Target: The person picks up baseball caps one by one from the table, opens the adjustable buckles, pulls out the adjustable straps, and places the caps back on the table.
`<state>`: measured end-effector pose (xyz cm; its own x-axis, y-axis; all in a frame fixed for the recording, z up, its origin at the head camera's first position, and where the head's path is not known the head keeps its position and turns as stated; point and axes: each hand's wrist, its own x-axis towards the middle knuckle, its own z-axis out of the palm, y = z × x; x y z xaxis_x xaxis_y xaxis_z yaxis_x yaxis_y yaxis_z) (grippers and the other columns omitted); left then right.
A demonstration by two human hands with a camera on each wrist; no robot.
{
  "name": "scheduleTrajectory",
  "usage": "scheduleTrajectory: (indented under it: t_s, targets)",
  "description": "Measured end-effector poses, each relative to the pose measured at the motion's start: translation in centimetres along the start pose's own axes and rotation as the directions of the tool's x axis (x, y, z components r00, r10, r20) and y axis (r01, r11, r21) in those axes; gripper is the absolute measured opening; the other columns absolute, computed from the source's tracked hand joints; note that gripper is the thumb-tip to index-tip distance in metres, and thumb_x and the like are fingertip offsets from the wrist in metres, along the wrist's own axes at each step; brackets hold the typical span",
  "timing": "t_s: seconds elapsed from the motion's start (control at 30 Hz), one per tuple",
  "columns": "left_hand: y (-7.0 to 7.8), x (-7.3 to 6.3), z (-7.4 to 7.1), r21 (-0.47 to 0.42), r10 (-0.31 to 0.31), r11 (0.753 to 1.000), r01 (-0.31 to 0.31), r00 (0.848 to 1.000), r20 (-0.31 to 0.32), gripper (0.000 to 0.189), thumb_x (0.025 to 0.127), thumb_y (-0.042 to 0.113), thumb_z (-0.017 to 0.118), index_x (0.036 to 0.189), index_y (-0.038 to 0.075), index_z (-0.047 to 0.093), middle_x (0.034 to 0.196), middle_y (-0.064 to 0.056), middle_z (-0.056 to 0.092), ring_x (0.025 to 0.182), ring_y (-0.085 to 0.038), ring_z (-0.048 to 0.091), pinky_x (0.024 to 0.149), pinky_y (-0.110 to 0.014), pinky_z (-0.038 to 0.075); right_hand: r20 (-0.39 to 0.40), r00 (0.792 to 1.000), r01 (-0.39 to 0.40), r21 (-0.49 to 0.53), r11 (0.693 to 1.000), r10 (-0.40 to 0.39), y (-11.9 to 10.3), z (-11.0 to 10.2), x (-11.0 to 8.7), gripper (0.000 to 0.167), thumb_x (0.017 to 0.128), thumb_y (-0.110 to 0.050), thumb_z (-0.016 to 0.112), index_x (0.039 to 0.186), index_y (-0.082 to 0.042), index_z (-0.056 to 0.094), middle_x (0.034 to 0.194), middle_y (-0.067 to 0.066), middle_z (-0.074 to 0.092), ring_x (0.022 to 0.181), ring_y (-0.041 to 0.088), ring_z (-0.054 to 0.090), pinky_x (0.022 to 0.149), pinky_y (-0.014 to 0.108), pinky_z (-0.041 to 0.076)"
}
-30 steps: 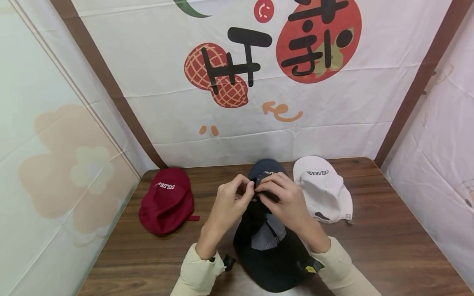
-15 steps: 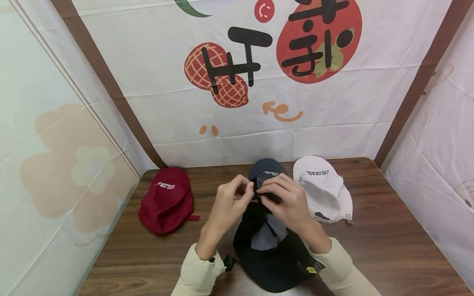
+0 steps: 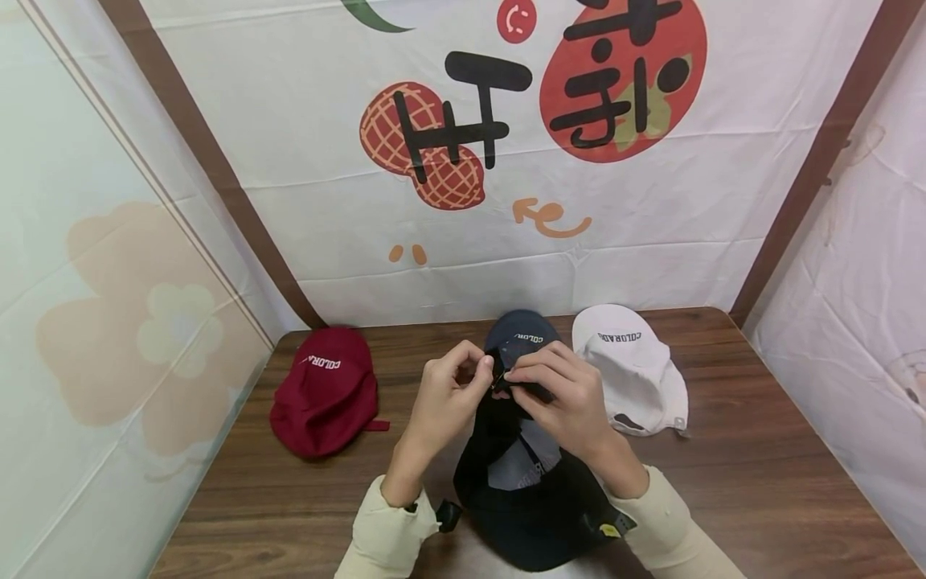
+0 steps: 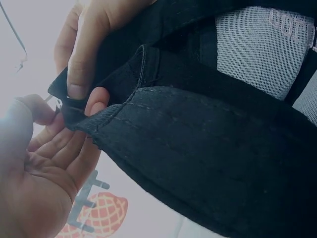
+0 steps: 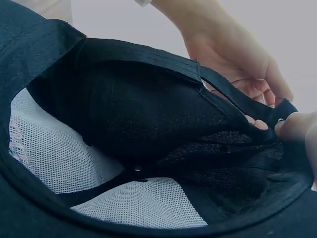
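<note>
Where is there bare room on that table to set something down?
The table is bare right of the white cap, out to its edge, and left of the left sleeve, nearer the person than the red cap. The middle is crowded: left hand, right hand, black cap, navy cap.

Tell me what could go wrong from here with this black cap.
The narrow strap is pinched between the left hand and right hand, so either end might slip free. The black cap has its brim toward the person, with both hands at the opposite end, so it could twist or tip. In the head view, the navy cap appears just beyond the hands and might get nudged.
</note>
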<state>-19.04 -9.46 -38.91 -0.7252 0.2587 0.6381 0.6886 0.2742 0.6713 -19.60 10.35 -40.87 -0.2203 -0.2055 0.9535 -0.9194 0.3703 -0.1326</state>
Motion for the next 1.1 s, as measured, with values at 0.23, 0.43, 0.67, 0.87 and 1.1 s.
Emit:
scheduleTrajectory:
  t_s: [0.23, 0.43, 0.67, 0.87, 1.1]
  targets:
    - [-0.3, -0.1, 0.0, -0.026, -0.037, 0.999, 0.037, 0.999, -0.017, 0.015, 0.106, 0.004, 0.06, 0.091, 0.006, 0.063, 0.066, -0.004, 0.056, 0.055, -0.004, 0.044, 0.052, -0.021, 0.037, -0.02, 1.0, 0.02, 0.003, 1.0, -0.02, 0.0, 0.0, 0.1, 0.004, 0.092, -0.005, 0.08, 0.093, -0.009, 0.081, 0.093, 0.007, 0.078, 0.083, 0.021, 0.068, 0.07, 0.033, 0.057]
    - [-0.5, 0.0, -0.9, -0.155, -0.116, 0.982, 0.105, 0.991, -0.061, 0.017, 0.109, 0.006, 0.056, 0.093, 0.002, 0.061, 0.073, -0.015, 0.073, 0.06, -0.022, 0.071, 0.047, -0.026, 0.044, -0.027, 0.999, 0.023, 0.021, 1.0, -0.023, 0.0, -0.1, -0.2, 0.008, 0.099, -0.011, 0.074, 0.095, -0.008, 0.081, 0.093, 0.008, 0.077, 0.082, 0.022, 0.067, 0.072, 0.031, 0.055]
    - [-0.7, -0.2, -1.1, -0.145, -0.122, 0.982, 0.118, 0.992, -0.014, 0.019, 0.111, 0.011, 0.055, 0.097, 0.002, 0.063, 0.077, -0.014, 0.075, 0.064, -0.022, 0.074, 0.058, -0.028, 0.057, -0.013, 1.0, -0.027, 0.037, 0.999, 0.027, 0.1, 0.0, -0.6, 0.006, 0.091, -0.004, 0.078, 0.095, -0.008, 0.081, 0.093, 0.006, 0.077, 0.082, 0.021, 0.066, 0.074, 0.03, 0.055]
    - [-1.0, -0.3, -0.9, -0.159, -0.125, 0.979, 0.125, 0.992, 0.007, 0.016, 0.111, 0.012, 0.057, 0.099, 0.003, 0.065, 0.079, -0.014, 0.075, 0.065, -0.022, 0.073, 0.061, -0.03, 0.06, -0.008, 0.999, -0.053, 0.036, 0.998, 0.053, 0.0, -0.1, -0.8, 0.015, 0.083, 0.003, 0.079, 0.094, -0.008, 0.081, 0.093, 0.006, 0.077, 0.081, 0.021, 0.067, 0.074, 0.029, 0.054]
    - [-0.9, -0.5, -1.0, -0.157, -0.095, 0.981, 0.112, 0.989, 0.109, 0.006, 0.107, 0.009, 0.062, 0.11, 0.004, 0.065, 0.092, -0.012, 0.07, 0.077, -0.025, 0.071, 0.073, -0.033, 0.063, -0.019, 0.997, -0.078, 0.045, 0.996, 0.079, 0.2, -0.2, -0.9, 0.018, 0.082, 0.005, 0.079, 0.095, -0.007, 0.081, 0.093, 0.007, 0.077, 0.08, 0.021, 0.066, 0.072, 0.028, 0.05]
